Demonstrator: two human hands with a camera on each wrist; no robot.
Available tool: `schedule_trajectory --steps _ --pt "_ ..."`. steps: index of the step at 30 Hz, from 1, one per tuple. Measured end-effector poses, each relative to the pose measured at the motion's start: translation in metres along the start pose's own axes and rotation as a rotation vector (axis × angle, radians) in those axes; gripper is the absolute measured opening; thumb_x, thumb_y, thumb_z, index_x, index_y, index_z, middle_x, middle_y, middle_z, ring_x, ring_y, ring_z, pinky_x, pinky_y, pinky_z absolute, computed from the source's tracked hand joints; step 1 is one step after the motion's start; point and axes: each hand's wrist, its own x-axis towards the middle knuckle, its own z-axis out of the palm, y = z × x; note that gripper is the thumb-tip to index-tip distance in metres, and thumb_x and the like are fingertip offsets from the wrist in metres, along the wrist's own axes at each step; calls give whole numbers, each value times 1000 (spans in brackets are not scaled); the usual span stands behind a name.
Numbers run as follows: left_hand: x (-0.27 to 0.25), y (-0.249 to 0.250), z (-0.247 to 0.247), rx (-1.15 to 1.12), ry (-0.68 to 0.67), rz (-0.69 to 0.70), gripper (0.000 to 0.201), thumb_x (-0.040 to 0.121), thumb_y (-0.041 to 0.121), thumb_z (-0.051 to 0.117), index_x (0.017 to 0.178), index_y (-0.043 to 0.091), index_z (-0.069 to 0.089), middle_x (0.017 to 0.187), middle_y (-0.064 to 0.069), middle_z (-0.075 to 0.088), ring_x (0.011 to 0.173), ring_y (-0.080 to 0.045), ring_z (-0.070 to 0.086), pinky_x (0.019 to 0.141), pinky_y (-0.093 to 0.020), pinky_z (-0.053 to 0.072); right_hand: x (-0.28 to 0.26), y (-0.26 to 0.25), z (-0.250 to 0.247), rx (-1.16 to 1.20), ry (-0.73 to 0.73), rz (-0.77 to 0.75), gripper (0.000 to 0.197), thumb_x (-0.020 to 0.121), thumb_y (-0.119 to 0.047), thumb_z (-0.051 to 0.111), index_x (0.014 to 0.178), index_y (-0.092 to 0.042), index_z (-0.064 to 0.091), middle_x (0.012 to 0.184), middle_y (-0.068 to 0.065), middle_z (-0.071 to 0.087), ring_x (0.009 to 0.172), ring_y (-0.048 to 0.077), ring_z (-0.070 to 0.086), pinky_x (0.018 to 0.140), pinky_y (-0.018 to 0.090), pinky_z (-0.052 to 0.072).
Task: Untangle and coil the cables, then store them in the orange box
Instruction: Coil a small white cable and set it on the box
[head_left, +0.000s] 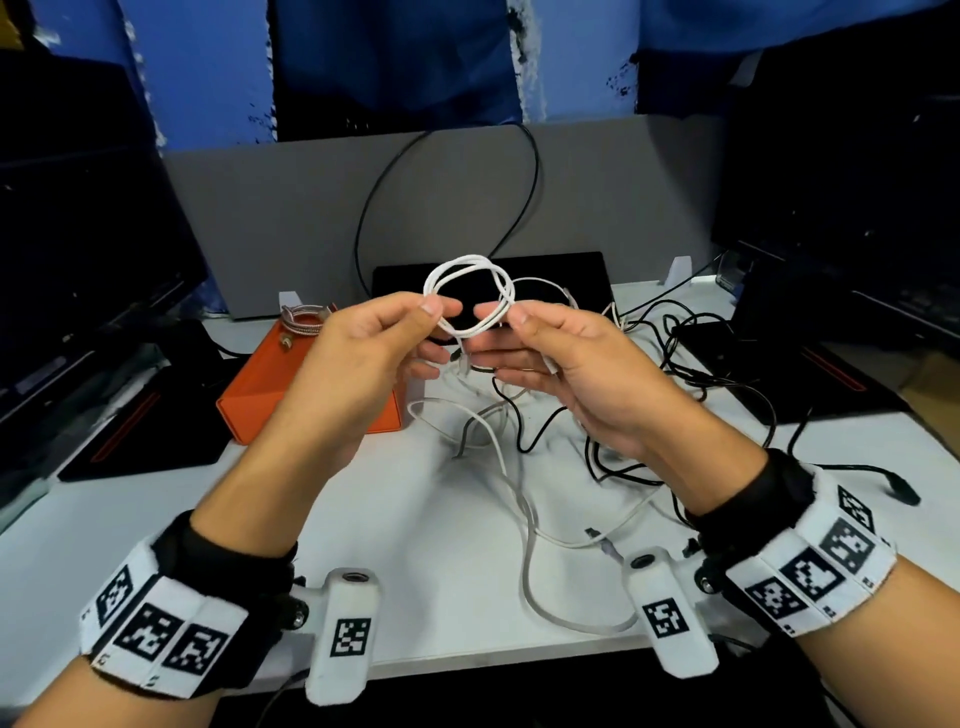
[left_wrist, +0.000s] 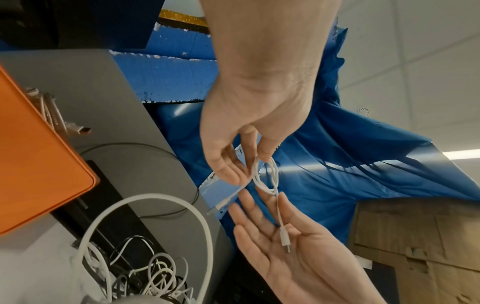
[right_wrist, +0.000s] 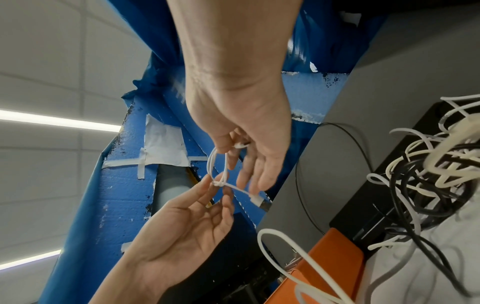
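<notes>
1. Nearest the viewer, a loose white cable (head_left: 524, 566) trails across the white counter (head_left: 452, 571) on the near side of the orange box (head_left: 270, 395), ending in a plug lying flat; beside it a black cable (head_left: 613, 467) snakes toward the right-hand edge.
2. Above that, both hands hold a small white cable coil (head_left: 467, 296) in the air, just right of the orange box. The left hand (head_left: 358, 353) pinches one side of the loops between thumb and forefinger, its other fingers loosely spread. The right hand (head_left: 566, 364) pinches the opposite side the same way; in the left wrist view one plug hangs down across its open palm.
3. In my judgement the step in hand is finishing this coil. To do it well, keep both grips firm on the crossing strands so the loops stay stacked, then wrap or tuck the two free ends so nothing springs open.
4. The tangle of white and black cables (head_left: 519, 410) lies under the hands; lift the coil clear before moving it left, lest a dangling plug snag.
5. The orange box stands close to the counter's left edge, with a braided cable coil (head_left: 304, 318) at its far end. The air between the hands and the box looks free.
6. Beyond the box rise a grey partition (head_left: 291, 208) and dark monitors either side, which hem sideways sweeps.
</notes>
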Motion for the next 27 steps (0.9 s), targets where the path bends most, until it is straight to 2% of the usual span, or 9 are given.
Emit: schedule_trajectory --steps 2,4,8,11,13,15,20,23,27 --pt "0 0 0 -50 -9 -19 21 104 21 56 107 17 77 89 -2 73 82 -15 69 82 -32 56 1 2 0 -57 29 -7 28 108 -27 49 122 -23 73 118 1 77 118 15 68 110 37 47" --pt "0 1 0 -91 -25 -40 21 103 19 56 108 12 75 89 -6 74 82 -16 71 79 -28 57 1 3 0 -45 31 12 27 108 -27 49 120 -23 73 116 5 77 114 18 71 105 37 50" --pt "0 1 1 -109 -8 -61 17 100 17 62 112 10 72 96 -11 74 78 -19 71 72 -27 58 -2 0 1 77 -16 80 25 109 -27 48 116 -17 70 101 14 78 75 25 76 68 33 62" --pt "3 0 0 -66 14 -35 21 100 13 63 120 9 68 93 -15 74 70 -22 71 64 -28 58 -2 1 1 82 -20 114 28 108 -24 50 121 -7 68 94 15 76 64 22 71 55 27 58" --pt "5 -1 -4 -8 8 -8 24 99 7 63 123 12 64 79 -11 71 66 -23 71 63 -32 60 -2 2 2 123 -35 150 32 108 -24 51 123 1 65 93 16 75 63 22 69 53 26 58" --pt "8 -1 -9 61 -12 12 24 99 5 63 121 15 64 72 -8 71 65 -24 72 66 -36 61 -2 2 2 194 -64 189 30 108 -24 51 118 1 64 96 19 74 64 23 69 54 26 59" --pt "9 -2 -21 238 -187 55 22 98 15 64 119 14 68 83 -15 72 71 -32 73 67 -37 60 -1 5 2 172 -125 215 26 106 -17 51 120 -4 69 102 20 74 67 21 71 61 28 61" --pt "11 -6 -24 188 -205 -7 25 97 8 65 122 8 64 84 -24 66 70 -34 72 64 -35 60 -1 7 1 170 -122 220 26 107 -15 50 121 -3 68 101 19 76 65 17 70 61 27 61" --pt "14 -16 -24 40 -147 -125 25 95 7 67 119 5 60 80 -20 69 67 -30 72 61 -33 59 1 12 6 178 -108 242 29 107 -14 50 126 1 65 102 21 76 62 13 71 63 27 61"
